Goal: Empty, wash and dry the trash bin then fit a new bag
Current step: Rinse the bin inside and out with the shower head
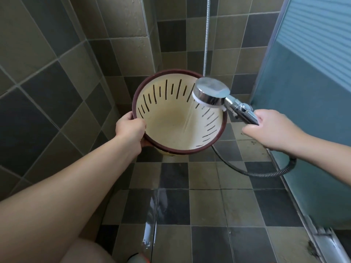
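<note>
Shower corner, grey and olive tiled floor [205, 205] wet. Left hand [130, 128] grips the dark red rim of the round cream plastic trash bin [171, 118], held off the floor and tilted toward the camera. Right hand [269, 130] is wrapped round the handle of the chrome shower head [210, 93], just above the bin's right rim. Water streams onto the slotted inner wall. Metal hose [266, 172] loops below.

Soft, even daylight, glare streaks on the wet floor tiles [152, 215], and wide-angle bending at the edges.
</note>
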